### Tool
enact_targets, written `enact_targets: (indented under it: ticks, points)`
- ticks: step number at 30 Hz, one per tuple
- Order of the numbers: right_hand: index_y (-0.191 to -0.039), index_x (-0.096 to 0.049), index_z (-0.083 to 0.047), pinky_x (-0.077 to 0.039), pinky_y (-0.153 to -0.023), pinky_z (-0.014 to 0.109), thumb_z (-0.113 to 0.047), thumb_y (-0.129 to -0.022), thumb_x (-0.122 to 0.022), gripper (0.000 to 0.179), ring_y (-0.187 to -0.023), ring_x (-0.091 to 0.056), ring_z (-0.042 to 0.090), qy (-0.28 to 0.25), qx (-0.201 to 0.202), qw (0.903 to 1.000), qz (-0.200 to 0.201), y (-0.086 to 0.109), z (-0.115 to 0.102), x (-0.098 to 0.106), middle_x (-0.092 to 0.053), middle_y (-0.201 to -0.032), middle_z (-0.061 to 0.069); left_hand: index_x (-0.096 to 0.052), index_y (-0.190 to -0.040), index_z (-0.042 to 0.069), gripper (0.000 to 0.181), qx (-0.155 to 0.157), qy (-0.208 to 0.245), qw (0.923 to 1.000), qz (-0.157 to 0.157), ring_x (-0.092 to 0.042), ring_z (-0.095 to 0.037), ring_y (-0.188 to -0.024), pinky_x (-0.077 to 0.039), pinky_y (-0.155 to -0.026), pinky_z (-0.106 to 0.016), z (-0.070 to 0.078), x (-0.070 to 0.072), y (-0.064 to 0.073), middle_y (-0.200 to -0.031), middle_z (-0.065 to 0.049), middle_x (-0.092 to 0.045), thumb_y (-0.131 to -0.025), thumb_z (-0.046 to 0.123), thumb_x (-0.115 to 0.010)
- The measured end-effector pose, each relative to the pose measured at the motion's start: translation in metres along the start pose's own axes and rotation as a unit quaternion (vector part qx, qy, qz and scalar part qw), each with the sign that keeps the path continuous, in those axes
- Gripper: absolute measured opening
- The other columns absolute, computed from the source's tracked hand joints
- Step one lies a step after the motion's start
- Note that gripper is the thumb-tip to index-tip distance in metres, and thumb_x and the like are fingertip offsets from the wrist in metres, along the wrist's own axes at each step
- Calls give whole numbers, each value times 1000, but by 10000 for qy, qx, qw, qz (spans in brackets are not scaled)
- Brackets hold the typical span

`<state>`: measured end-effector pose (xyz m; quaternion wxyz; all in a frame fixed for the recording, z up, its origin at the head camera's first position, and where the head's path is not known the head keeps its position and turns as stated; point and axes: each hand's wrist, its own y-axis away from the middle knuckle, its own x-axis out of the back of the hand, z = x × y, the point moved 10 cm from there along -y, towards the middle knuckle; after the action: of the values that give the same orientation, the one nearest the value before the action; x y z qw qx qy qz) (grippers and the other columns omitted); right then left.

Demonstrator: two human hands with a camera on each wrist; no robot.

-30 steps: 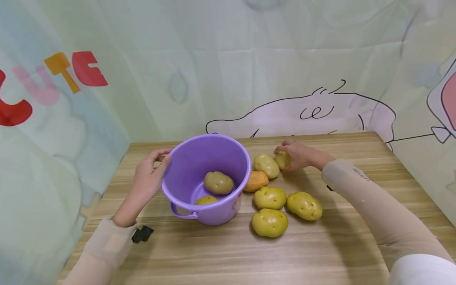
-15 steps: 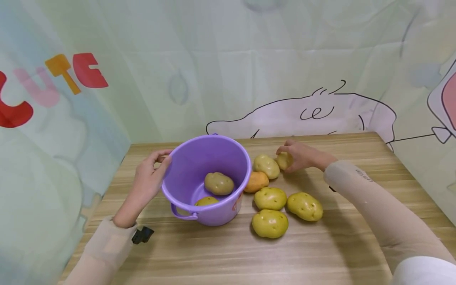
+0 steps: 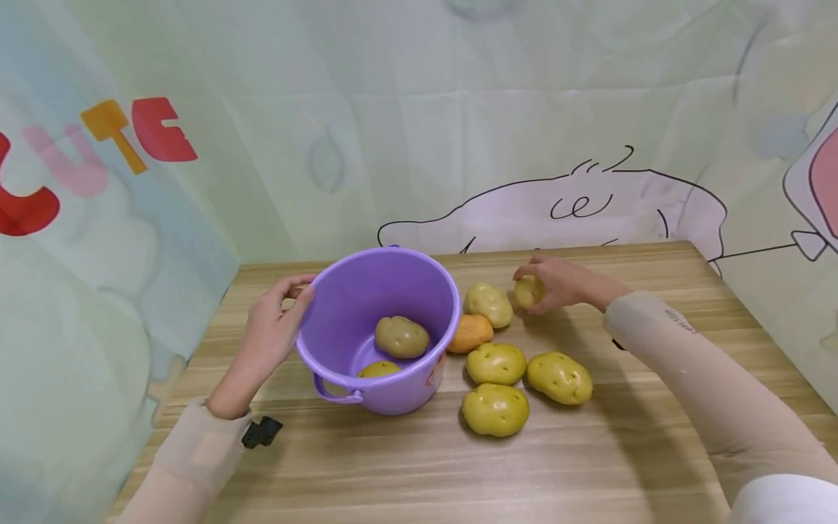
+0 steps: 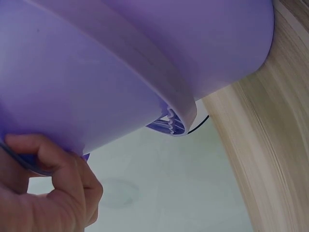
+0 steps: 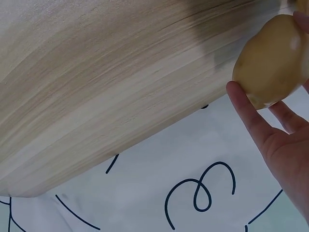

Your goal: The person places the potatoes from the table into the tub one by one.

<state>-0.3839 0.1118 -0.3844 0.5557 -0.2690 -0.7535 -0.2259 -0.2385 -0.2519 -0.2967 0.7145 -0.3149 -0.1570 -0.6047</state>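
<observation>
My left hand (image 3: 275,320) grips the rim of a purple bucket (image 3: 399,397) on its left side; the left wrist view shows the fingers (image 4: 65,169) bent over that rim. The bucket leans a little toward me. Inside it lie a brownish potato (image 3: 402,337) and a yellow potato (image 3: 379,369), the latter partly hidden by the rim. Right of the bucket, near the table's back, my right hand (image 3: 559,282) holds a pale potato (image 5: 273,63) between thumb and fingers. Just left of that hand is another pale potato (image 3: 488,306).
An orange-brown potato (image 3: 473,334) lies against the bucket's right side. In front of it are several yellow potatoes, among them a front one (image 3: 495,410) and a right one (image 3: 559,378). The wooden table (image 3: 366,473) ends at a printed curtain (image 3: 294,131).
My right hand has shifted slightly right with the pale potato, and a gap now shows between it and the neighbouring one. The left hand and bucket stay put.
</observation>
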Motion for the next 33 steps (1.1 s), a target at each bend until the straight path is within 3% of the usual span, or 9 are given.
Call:
enact_targets:
  ticks: [6, 18, 33]
  points:
    - [-123, -64, 0, -51, -84, 49, -21, -70, -86, 62, -94, -56, 31, -15, 115, 9999, 9, 3, -4, 6, -56, -109, 20, -57, -133, -2, 41, 8, 45, 10000, -14, -72, -35, -79, -56, -60, -21, 0, 0, 0, -108, -24, -62, -106, 28, -49]
    - [-126, -63, -6, -52, -78, 47, -19, -73, -85, 59, -92, -55, 31, 46, -77, 9999, -99, 6, -12, 32, -56, -112, 20, -57, -132, -4, 39, -77, 74, 9999, 33, -70, -35, -77, -56, -61, -20, 1, 0, 0, -107, -24, -62, -106, 25, -49]
    - [-123, -65, -6, -52, -79, 47, -19, -71, -85, 57, -93, -57, 30, 114, 180, 9992, 326, 12, -35, 79, -58, -111, 17, -56, -132, -5, 41, -49, 3, 10000, -32, -71, -37, -79, -55, -62, -20, 0, -1, -1, -108, -25, -62, -107, 26, -48]
